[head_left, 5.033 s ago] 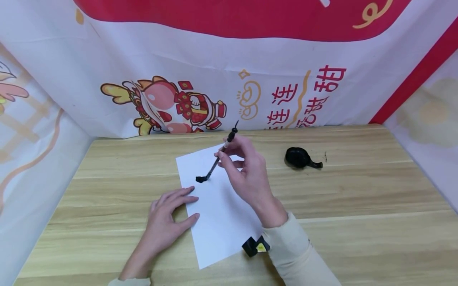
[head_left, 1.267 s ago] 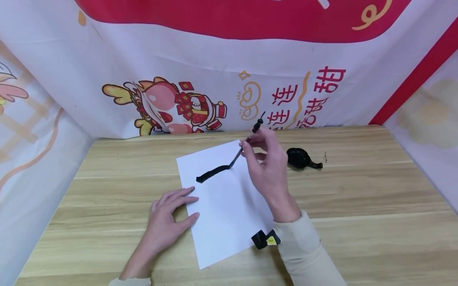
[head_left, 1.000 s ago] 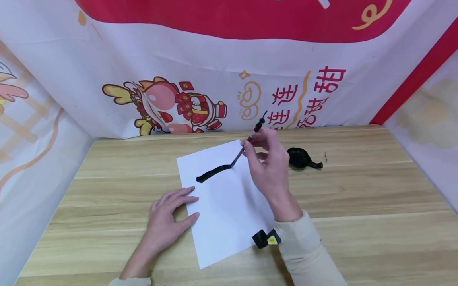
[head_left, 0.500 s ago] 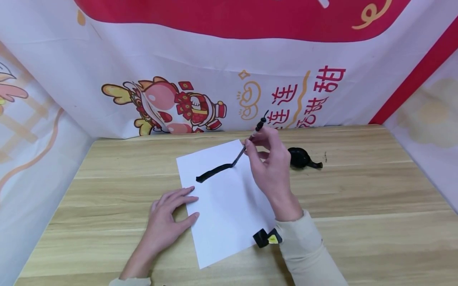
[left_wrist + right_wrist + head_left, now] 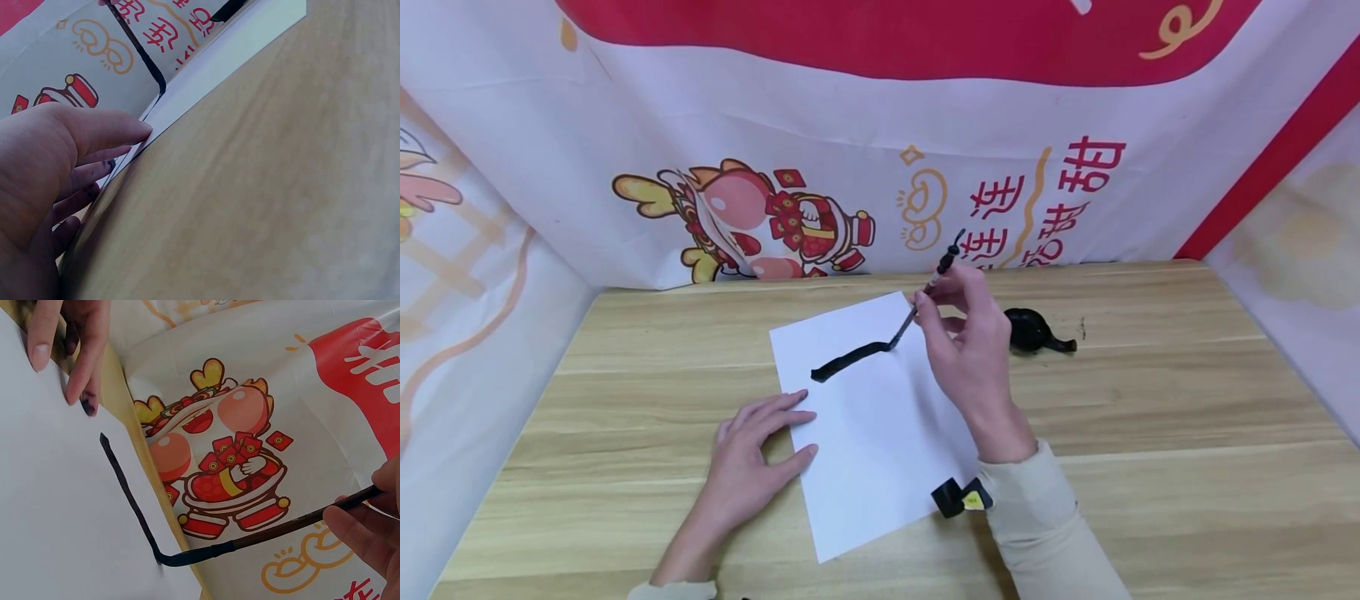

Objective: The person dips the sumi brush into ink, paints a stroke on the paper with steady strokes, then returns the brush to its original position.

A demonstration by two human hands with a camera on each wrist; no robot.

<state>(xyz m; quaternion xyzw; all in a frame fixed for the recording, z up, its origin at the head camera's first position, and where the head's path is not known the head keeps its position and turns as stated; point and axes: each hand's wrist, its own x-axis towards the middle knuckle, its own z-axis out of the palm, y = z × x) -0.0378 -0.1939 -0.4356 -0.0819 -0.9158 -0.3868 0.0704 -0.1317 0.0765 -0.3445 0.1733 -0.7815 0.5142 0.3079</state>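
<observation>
My right hand (image 5: 973,358) pinches a writing brush (image 5: 912,315) by its handle, tilted with the top leaning away to the right. Its dark bristles are bent against a sheet of white paper (image 5: 872,454), at the right end of a thick black ink stroke (image 5: 850,361). In the right wrist view the ink stroke (image 5: 134,503) runs into the bent bristles. My left hand (image 5: 752,454) rests spread along the paper's left edge, fingertips on the sheet. Dark smudges mark some of its fingers (image 5: 94,178) in the left wrist view.
A black, round dish with a short spout or handle (image 5: 1030,331) lies right of the paper, partly behind my right hand. A black wrist camera (image 5: 949,497) sits at my right cuff, over the paper's lower edge. A printed cloth (image 5: 820,108) hangs behind the wooden table (image 5: 1150,400).
From the left part of the sheet the brush has moved right and slightly away, leaving a long black stroke. Over the last second it creeps only slightly right. The left hand stays in place.
</observation>
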